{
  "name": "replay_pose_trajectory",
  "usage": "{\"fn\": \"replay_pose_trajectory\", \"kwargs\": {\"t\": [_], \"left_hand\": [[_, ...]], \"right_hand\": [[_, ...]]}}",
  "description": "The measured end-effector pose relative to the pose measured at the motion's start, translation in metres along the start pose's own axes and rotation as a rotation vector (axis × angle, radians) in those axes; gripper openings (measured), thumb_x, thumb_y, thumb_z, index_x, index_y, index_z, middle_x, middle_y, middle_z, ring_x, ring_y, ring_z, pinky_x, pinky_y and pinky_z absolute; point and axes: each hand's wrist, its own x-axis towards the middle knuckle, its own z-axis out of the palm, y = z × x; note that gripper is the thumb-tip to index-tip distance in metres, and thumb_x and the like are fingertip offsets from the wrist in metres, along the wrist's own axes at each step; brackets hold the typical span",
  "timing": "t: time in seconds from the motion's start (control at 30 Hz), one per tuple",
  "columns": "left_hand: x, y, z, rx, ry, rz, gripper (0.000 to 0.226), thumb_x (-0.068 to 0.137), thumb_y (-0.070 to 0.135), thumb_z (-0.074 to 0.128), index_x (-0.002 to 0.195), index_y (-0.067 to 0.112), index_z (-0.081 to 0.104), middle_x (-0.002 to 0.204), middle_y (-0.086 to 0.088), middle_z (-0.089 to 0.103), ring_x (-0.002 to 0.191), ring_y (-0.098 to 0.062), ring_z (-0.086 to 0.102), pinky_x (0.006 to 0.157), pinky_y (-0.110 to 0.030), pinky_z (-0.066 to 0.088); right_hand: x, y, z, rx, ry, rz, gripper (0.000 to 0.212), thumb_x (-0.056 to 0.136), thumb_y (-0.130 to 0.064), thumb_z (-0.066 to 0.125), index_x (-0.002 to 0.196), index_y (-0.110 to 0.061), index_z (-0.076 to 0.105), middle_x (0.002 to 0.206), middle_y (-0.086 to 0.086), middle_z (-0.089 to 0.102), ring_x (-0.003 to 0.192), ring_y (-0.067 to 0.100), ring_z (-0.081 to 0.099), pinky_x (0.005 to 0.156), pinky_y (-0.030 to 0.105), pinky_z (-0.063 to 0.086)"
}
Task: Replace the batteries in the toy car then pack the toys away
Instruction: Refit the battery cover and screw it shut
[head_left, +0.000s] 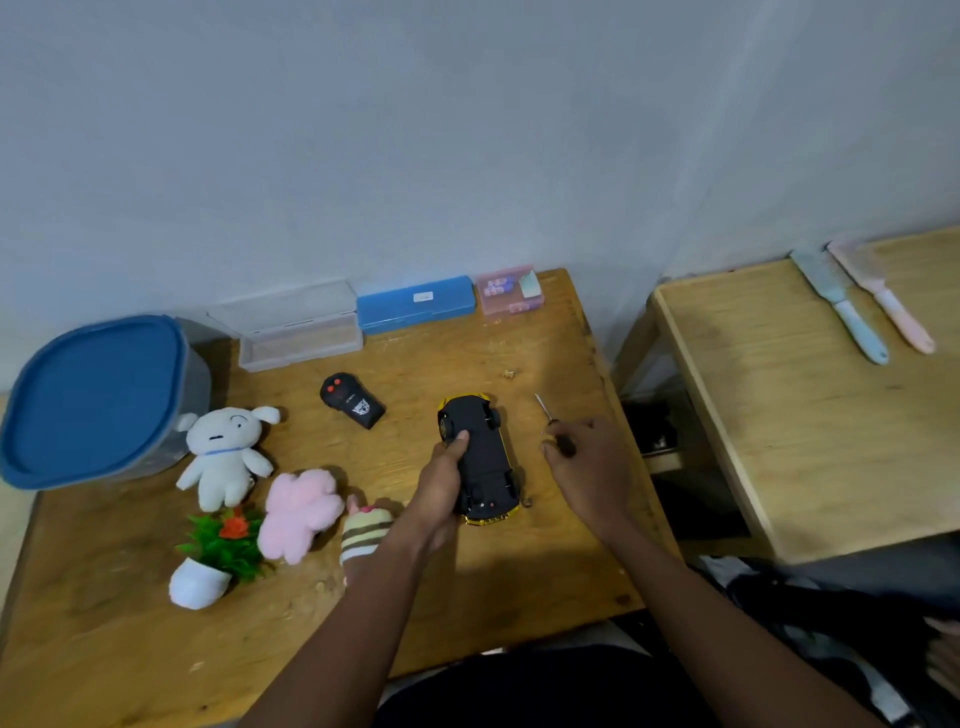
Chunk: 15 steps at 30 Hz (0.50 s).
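Two hands work over the wooden table (467, 597). On it the toy car (480, 457) lies upside down near the centre, the left hand (441, 493) gripping its side, while the right hand (587, 467) closes around a screwdriver (553, 423) just beside it.

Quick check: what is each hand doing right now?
Left hand: closed on the upturned toy car.
Right hand: closed on the screwdriver.

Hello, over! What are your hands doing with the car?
Left hand pinning toy car belly-up. Right hand gripping screwdriver beside it. Nothing in the way.
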Motion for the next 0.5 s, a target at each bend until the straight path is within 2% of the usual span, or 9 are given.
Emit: {"fn": "replay_pose_trajectory", "kwargs": {"t": [0.1, 0.23, 0.33, 0.5], "left_hand": [[0.0, 0.001, 0.003, -0.002, -0.002, -0.003, 0.042, 0.103, 0.038, 0.05, 0.134, 0.011, 0.053, 0.123, -0.014, 0.07, 0.105, -0.033, 0.07, 0.073, -0.038, 0.058], [0.001, 0.001, 0.002, 0.0, -0.001, 0.003, 0.043, 0.103, 0.039, 0.051, 0.135, 0.011, 0.054, 0.119, -0.013, 0.072, 0.104, -0.032, 0.071, 0.081, -0.043, 0.058], [0.0, 0.0, 0.001, 0.002, -0.005, 0.005, 0.043, 0.103, 0.039, 0.05, 0.135, 0.011, 0.054, 0.118, -0.013, 0.072, 0.101, -0.031, 0.071, 0.077, -0.04, 0.057], [0.0, -0.001, 0.001, -0.012, -0.009, -0.004, 0.043, 0.103, 0.04, 0.05, 0.134, 0.011, 0.054, 0.118, -0.013, 0.072, 0.1, -0.03, 0.072, 0.076, -0.039, 0.057]], "right_hand": [[0.009, 0.0, -0.004, -0.086, -0.003, -0.026, 0.018, 0.084, -0.029, 0.074, 0.102, -0.03, 0.074, 0.099, -0.009, 0.053, 0.093, 0.012, 0.056, 0.072, 0.028, 0.049], [0.014, -0.001, -0.007, -0.213, -0.005, -0.156, 0.016, 0.087, -0.028, 0.071, 0.102, -0.027, 0.076, 0.103, -0.004, 0.056, 0.096, 0.014, 0.055, 0.08, 0.033, 0.051], [0.018, 0.004, -0.003, -0.325, -0.014, -0.266, 0.015, 0.088, -0.029, 0.069, 0.101, -0.027, 0.077, 0.098, -0.005, 0.055, 0.097, 0.015, 0.053, 0.081, 0.033, 0.049], [0.023, 0.006, -0.001, -0.383, -0.063, -0.316, 0.019, 0.089, -0.028, 0.068, 0.106, -0.028, 0.076, 0.099, -0.004, 0.055, 0.098, 0.017, 0.051, 0.082, 0.036, 0.048]]}}
